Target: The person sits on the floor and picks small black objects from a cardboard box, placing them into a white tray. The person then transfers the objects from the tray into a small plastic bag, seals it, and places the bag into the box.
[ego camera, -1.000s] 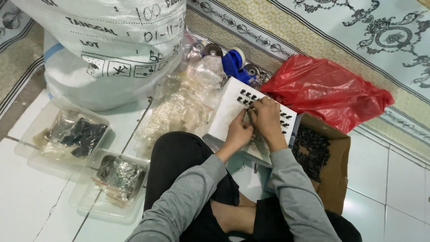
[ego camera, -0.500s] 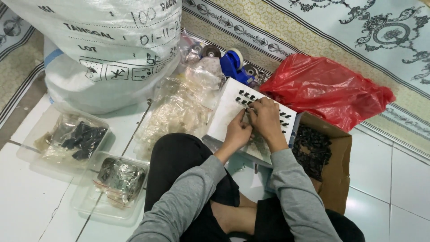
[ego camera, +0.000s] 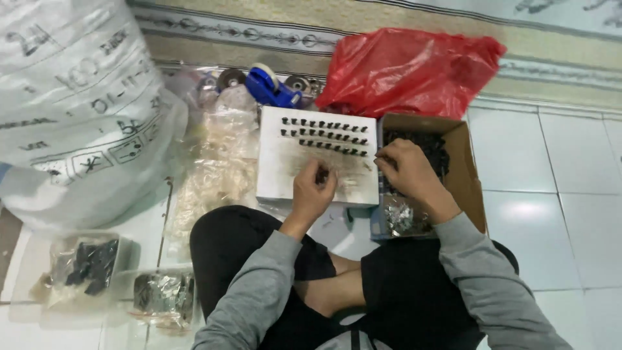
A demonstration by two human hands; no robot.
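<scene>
A white foam board (ego camera: 304, 172) lies on the floor in front of my crossed legs, with three rows of small black parts (ego camera: 327, 136) stuck upright in its far half. My left hand (ego camera: 312, 191) rests on the board's near part, fingers pinched on a small black part. My right hand (ego camera: 405, 172) hovers at the board's right edge, over the left side of an open cardboard box (ego camera: 470, 175) filled with small black parts; its fingertips are pinched, and what they hold is too small to tell.
A red plastic bag (ego camera: 414, 68) lies behind the box. A blue tape dispenser (ego camera: 269, 87) and clear plastic bags (ego camera: 217, 168) sit left of the board. A big white sack (ego camera: 78, 110) fills the left. Two clear trays (ego camera: 91, 266) of dark parts sit near left.
The camera view has shifted and tilted. My right hand has moved away from the left hand to the board's right edge by the box; my left hand stays on the board.
</scene>
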